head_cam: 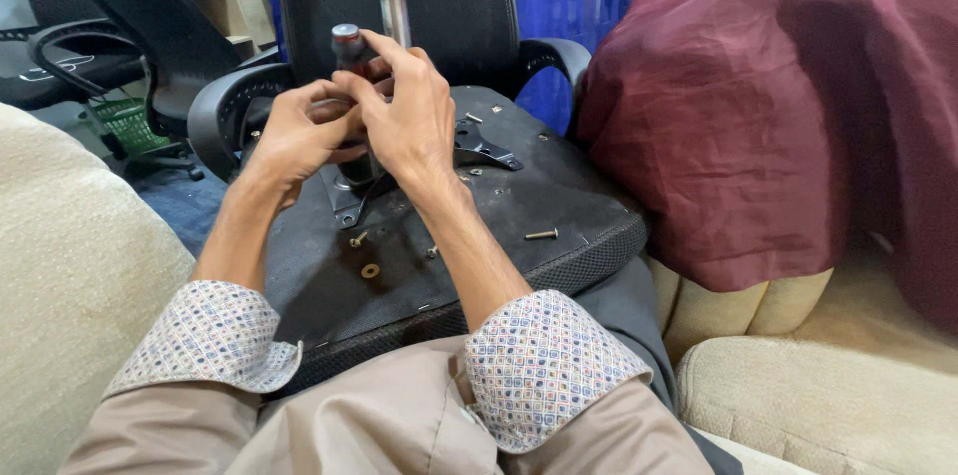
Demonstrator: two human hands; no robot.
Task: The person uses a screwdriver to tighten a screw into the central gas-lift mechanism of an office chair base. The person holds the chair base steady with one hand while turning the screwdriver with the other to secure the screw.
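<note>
Looming over the right side is a maroon cloth (pixel 788 106) draped on a bulky shape, with a beige cushion (pixel 818 385) below it and another beige cushion (pixel 60 265) at the left edge. Between them an upturned office chair seat (pixel 519 206) lies black underside up across the person's lap, its armrest (pixel 215 106) curving at the left and its backrest standing behind. A black metal mounting plate (pixel 479 148) sits on that underside, and from it rises the gas lift cylinder (pixel 347 48), dark with a silvery cap, upright near the seat's middle. Both hands meet around this cylinder: the left hand (pixel 299 131) wraps it from the left with fingers curled against it, and the right hand (pixel 409 111) covers it from the right, fingers bent over the shaft and closed on it. Loose on the seat lie a bolt (pixel 542 234), a second screw (pixel 357 238) and a small brass washer (pixel 370 270), all near the wrists.
</note>
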